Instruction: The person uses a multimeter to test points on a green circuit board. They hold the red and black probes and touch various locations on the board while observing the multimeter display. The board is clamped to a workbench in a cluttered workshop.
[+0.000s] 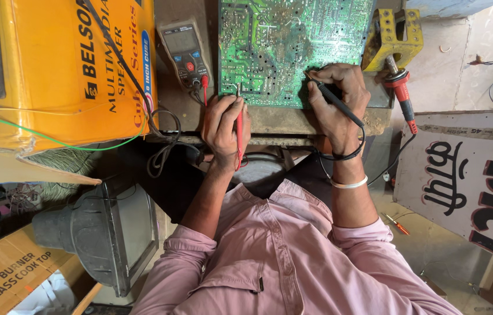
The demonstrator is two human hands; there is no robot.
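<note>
Red plastic, slim and rod-shaped, the probe [239,131] sits pinched in the left hand [223,129]; the right hand [334,102] grips a black probe [334,100]. Both tips touch the green, solder-speckled circuit board [281,41] at twelve o'clock, its top cut off. A grey multimeter [185,52] lies at ten o'clock.

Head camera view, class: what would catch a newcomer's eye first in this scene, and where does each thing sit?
The green circuit board lies at top centre, with the left hand pressing a red probe to its lower edge and the right hand holding a black probe against it. A grey multimeter rests just left of the board, beside a big yellow carton. A red-handled soldering iron rests at the right.
</note>
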